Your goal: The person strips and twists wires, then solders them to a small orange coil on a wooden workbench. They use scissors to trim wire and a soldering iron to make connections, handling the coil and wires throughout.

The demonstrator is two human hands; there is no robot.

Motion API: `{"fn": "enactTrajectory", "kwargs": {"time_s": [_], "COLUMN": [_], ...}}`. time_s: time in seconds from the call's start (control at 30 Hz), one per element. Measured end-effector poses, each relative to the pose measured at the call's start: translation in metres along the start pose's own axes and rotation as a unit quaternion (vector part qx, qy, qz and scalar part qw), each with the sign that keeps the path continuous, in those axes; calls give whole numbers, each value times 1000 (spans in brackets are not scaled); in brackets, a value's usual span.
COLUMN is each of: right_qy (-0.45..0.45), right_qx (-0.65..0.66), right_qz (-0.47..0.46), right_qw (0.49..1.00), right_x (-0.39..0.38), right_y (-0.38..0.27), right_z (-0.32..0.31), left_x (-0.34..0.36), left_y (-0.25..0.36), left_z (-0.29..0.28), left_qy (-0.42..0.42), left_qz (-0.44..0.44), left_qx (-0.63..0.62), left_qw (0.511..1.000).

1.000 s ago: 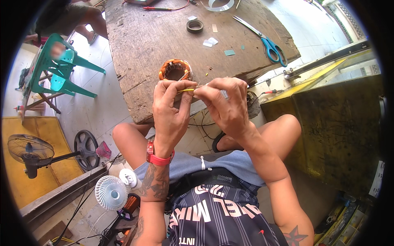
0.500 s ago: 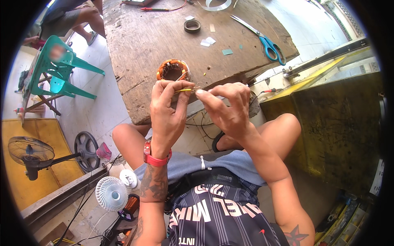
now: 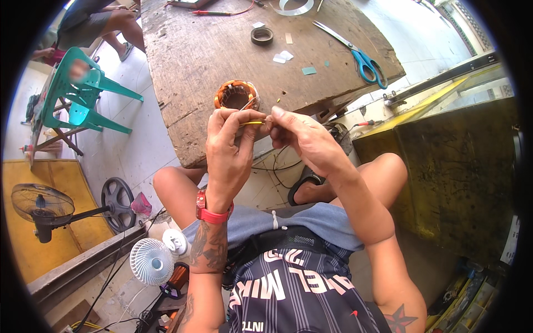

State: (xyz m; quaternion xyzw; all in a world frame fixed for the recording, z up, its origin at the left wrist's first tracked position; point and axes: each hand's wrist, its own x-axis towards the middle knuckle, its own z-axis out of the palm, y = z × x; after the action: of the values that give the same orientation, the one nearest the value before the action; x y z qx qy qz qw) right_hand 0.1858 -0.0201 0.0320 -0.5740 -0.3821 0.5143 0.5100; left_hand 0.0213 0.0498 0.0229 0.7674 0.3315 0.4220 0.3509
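Between the thumb and fingers of my left hand [image 3: 230, 144] is a yellow wire [image 3: 253, 122], its end pointing right. My right hand [image 3: 302, 136] is closed in a pinch at that end, on what look like fine bare strands [image 3: 267, 121]; the fingertips partly cover them. Just beyond my left hand, a ring-shaped motor stator with copper windings [image 3: 237, 95] rests near the table's front edge. A tiny yellow piece [image 3: 278, 101] lies on the wood to the right of the stator.
The worn wooden table [image 3: 194, 66] also carries blue-handled scissors [image 3: 363, 64], a roll of black tape [image 3: 262, 36], small white scraps [image 3: 283, 56] and a green scrap [image 3: 308, 71]. A red test probe [image 3: 208, 12] lies at the back. Left are a green chair [image 3: 83, 91] and fans [image 3: 151, 261].
My right hand has turned over and its fingers have closed at the wire's end, where they were more spread. My left hand keeps its hold, almost unmoved.
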Motion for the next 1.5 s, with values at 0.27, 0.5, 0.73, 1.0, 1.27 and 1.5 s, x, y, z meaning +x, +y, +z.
{"fn": "enactTrajectory", "kwargs": {"time_s": [0.27,0.5,0.73,1.0,1.27,1.5], "right_qy": [193,141,213,159,198,83], "right_qx": [-507,-281,-477,-379,-482,-99], "right_qz": [-431,-275,-431,-297,-433,-119], "right_qw": [722,909,736,862,735,984], "right_x": [-4,-9,-6,-7,-2,-6], "right_y": [13,9,13,12,16,10], "right_z": [4,11,9,5,5,6], "left_x": [0,1,0,-1,-2,0], "left_y": [3,2,2,-1,1,2], "left_z": [-3,-2,-2,0,0,0], "left_qy": [-14,-11,-8,-9,-11,-6], "left_qz": [-17,-4,-19,-8,-34,-12], "left_qx": [-2,6,-21,-5,-41,-26], "left_qw": [1000,1000,1000,1000,999,1000]}}
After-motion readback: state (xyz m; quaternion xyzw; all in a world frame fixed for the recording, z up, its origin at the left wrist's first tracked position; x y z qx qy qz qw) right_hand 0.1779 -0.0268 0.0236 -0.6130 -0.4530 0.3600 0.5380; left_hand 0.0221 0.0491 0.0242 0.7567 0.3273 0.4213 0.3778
